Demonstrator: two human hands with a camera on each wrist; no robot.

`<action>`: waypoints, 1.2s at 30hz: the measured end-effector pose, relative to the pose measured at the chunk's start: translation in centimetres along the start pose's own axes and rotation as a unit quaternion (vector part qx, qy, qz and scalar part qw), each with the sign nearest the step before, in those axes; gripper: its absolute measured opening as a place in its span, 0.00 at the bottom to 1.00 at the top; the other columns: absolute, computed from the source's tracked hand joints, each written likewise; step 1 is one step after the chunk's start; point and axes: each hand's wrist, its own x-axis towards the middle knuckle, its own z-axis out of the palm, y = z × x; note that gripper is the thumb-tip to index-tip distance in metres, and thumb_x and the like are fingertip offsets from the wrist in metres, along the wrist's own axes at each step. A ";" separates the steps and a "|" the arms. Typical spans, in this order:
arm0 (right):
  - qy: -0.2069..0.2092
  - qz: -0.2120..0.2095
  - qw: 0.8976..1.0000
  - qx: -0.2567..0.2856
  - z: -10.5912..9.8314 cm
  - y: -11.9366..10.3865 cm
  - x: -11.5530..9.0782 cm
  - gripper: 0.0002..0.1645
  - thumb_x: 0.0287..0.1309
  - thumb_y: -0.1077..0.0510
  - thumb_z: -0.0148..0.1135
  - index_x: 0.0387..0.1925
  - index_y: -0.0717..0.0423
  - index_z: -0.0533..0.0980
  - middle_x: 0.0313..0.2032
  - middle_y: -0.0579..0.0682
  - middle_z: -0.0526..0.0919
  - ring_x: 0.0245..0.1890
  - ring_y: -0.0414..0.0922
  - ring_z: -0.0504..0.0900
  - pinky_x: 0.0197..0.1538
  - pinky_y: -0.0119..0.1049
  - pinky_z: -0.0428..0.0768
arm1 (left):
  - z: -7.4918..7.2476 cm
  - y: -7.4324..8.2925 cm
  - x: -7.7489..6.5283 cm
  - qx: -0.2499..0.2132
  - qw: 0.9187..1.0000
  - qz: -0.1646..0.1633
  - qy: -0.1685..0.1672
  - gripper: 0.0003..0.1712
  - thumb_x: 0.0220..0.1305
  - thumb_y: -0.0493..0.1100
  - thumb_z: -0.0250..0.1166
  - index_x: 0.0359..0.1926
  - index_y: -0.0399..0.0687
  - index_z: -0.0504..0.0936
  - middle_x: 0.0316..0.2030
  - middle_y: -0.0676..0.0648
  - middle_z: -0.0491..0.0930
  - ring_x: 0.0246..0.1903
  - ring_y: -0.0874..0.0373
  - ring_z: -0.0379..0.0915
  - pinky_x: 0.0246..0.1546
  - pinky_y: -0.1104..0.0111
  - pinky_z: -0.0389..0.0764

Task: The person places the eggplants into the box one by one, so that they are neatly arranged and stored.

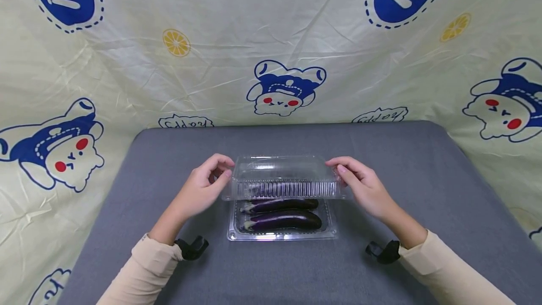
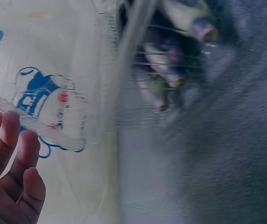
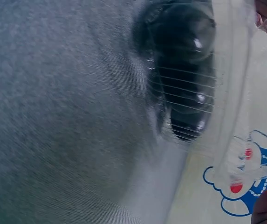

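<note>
A clear plastic lid [image 1: 288, 188] is held raised and tilted above a clear plastic tray [image 1: 281, 237]. In the tray, dark purple eggplants [image 1: 292, 220] lie side by side, stem ends to the left; the lid covers the rear part. Three stem ends [image 2: 163, 70] show in the left wrist view. My left hand [image 1: 205, 185] pinches the lid's left end between thumb and fingers. At the opposite end, my right hand [image 1: 364, 185] pinches the lid the same way. In the right wrist view the rounded eggplant ends [image 3: 184, 42] appear through clear plastic.
The tray stands on a grey cloth-covered table [image 1: 292, 272]. Behind and beside it hangs a pale printed curtain [image 1: 211, 79]. Black straps [image 1: 192, 248] sit at both wrists, below beige sleeves.
</note>
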 end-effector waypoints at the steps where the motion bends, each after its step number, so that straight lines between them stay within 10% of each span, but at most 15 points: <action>1: -0.002 0.007 1.000 -0.001 0.1 0.2 -0.1 0.16 0.75 0.61 0.46 0.54 0.64 0.76 0.33 0.50 0.75 0.32 0.40 0.74 0.35 0.32 0.77 | 0.2 -0.2 0.0 -0.001 1.000 -0.007 -0.002 0.10 0.72 0.37 0.56 0.51 0.46 0.77 0.35 0.49 0.80 0.29 0.59 0.72 0.32 0.69 0.76; 24: 0.029 0.025 0.996 -0.077 2.3 4.0 0.3 0.22 0.67 0.68 0.56 0.61 0.56 0.74 0.35 0.50 0.76 0.23 0.35 0.70 0.26 0.28 0.72 | 3.0 -3.2 0.0 0.040 0.992 -0.115 -0.024 0.26 0.72 0.40 0.53 0.69 0.47 0.68 0.33 0.48 0.73 0.25 0.60 0.66 0.26 0.70 0.70; 36: 0.021 0.033 0.992 -0.117 2.5 5.1 0.1 0.24 0.66 0.68 0.57 0.63 0.60 0.73 0.37 0.50 0.75 0.29 0.38 0.73 0.30 0.27 0.73 | 3.9 -3.9 -0.4 0.047 0.992 -0.120 -0.009 0.26 0.75 0.41 0.51 0.72 0.50 0.66 0.31 0.48 0.73 0.26 0.59 0.67 0.28 0.68 0.72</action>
